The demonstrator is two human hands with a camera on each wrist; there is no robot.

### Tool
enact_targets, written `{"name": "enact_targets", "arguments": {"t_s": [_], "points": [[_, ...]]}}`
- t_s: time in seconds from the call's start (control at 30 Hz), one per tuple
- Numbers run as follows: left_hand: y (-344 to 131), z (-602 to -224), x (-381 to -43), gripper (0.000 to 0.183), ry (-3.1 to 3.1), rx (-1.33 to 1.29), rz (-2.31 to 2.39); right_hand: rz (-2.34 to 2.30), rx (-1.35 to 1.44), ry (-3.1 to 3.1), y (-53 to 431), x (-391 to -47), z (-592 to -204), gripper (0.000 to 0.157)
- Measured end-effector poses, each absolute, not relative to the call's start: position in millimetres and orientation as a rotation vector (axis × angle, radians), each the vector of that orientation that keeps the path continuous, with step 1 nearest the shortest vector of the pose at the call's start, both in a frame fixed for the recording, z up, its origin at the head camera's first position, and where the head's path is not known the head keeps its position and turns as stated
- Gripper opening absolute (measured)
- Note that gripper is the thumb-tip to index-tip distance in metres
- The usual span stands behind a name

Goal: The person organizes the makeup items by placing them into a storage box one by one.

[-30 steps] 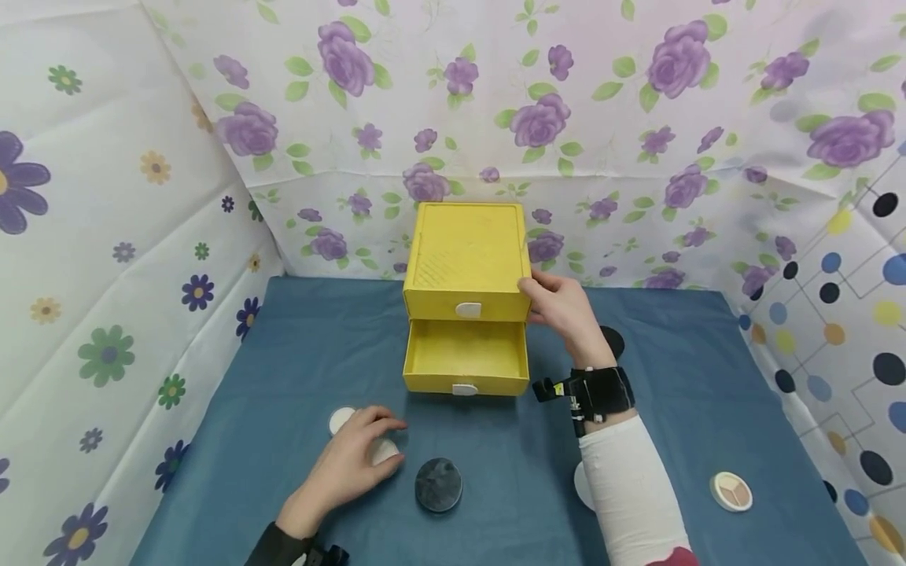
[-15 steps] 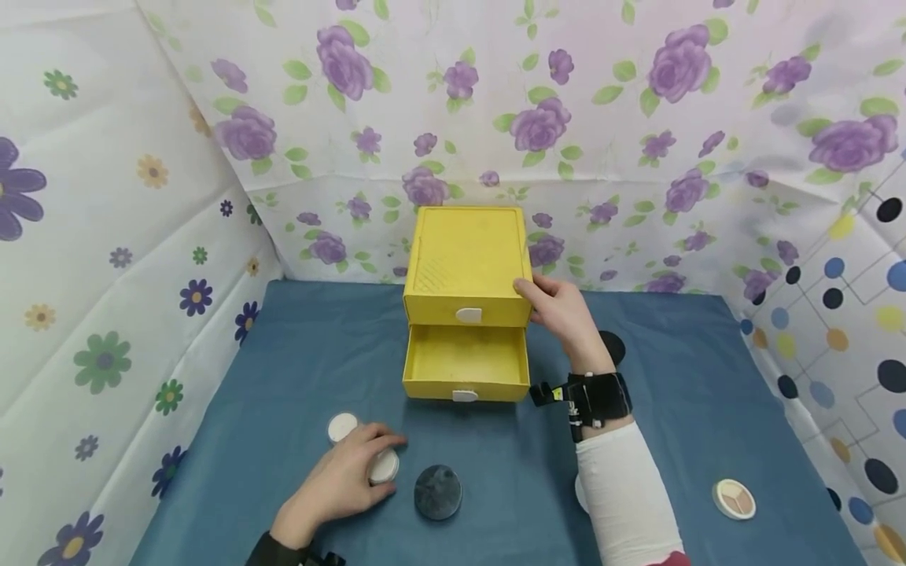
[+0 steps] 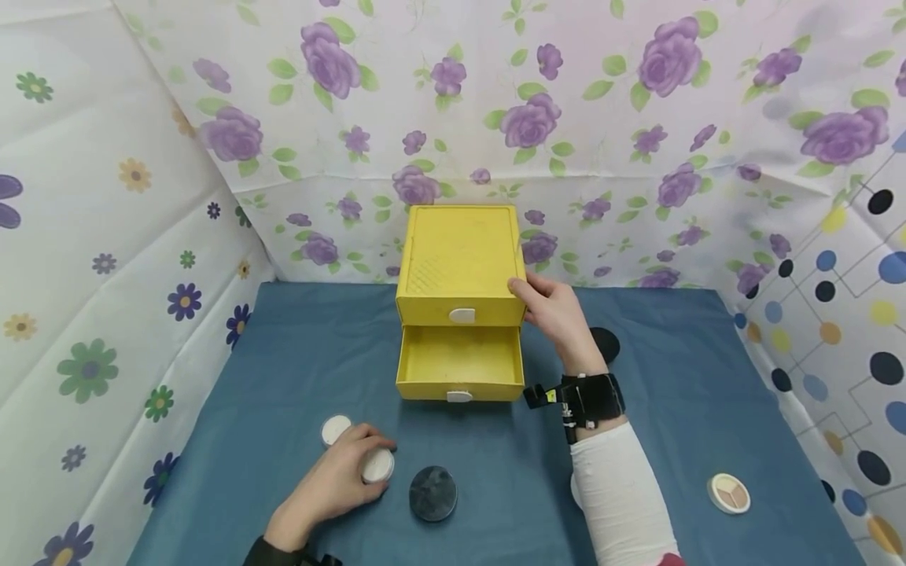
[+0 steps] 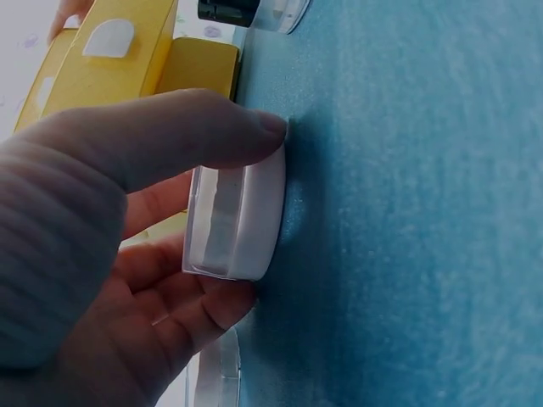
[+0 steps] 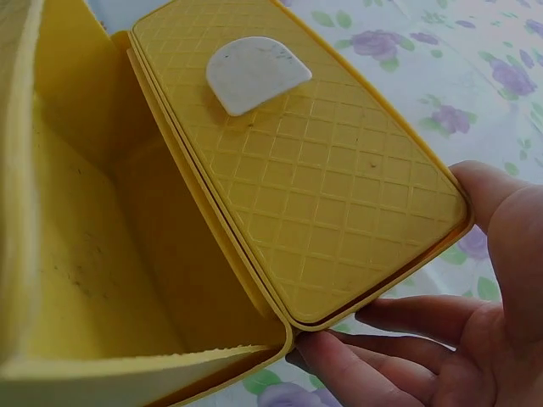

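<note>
My left hand (image 3: 333, 481) holds a round white cosmetic case (image 3: 378, 466) on or just above the cloth, thumb on one side and fingers on the other. In the left wrist view this case (image 4: 259, 220) shows a white part and a clear part. Another round white case (image 3: 336, 429) lies just beyond that hand, and a dark round case (image 3: 433, 494) lies to its right. A yellow two-drawer box (image 3: 460, 251) stands at the back, its lower drawer (image 3: 460, 365) pulled out with nothing visible inside. My right hand (image 3: 562, 318) grips the box's front right corner, thumb on top.
A black round item (image 3: 605, 344) lies behind the right wrist, partly hidden. A white item (image 3: 576, 492) peeks out beside the right sleeve. Farther right lies a round palette (image 3: 729, 494) with several beige tones. Patterned cloth walls (image 3: 637, 236) bound the blue cloth (image 3: 297, 354).
My left thumb and fingers have closed in around the white case, which has shifted slightly toward me. The right hand keeps its grip on the box. The head view has drifted slightly.
</note>
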State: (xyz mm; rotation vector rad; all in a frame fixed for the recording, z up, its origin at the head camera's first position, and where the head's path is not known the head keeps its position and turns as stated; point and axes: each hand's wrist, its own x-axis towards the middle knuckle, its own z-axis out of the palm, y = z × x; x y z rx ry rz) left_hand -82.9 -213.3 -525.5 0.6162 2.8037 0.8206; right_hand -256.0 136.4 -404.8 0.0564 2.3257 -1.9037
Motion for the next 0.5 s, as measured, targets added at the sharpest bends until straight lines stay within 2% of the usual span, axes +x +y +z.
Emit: {"name": "enact_targets", "arguments": {"t_s": [0.5], "points": [[-214.1,-526.8,-83.7,0.036,2.834,0.617,0.865,-1.939,0.048,2.322,136.4,-254.7,-406.6,0.069]]}}
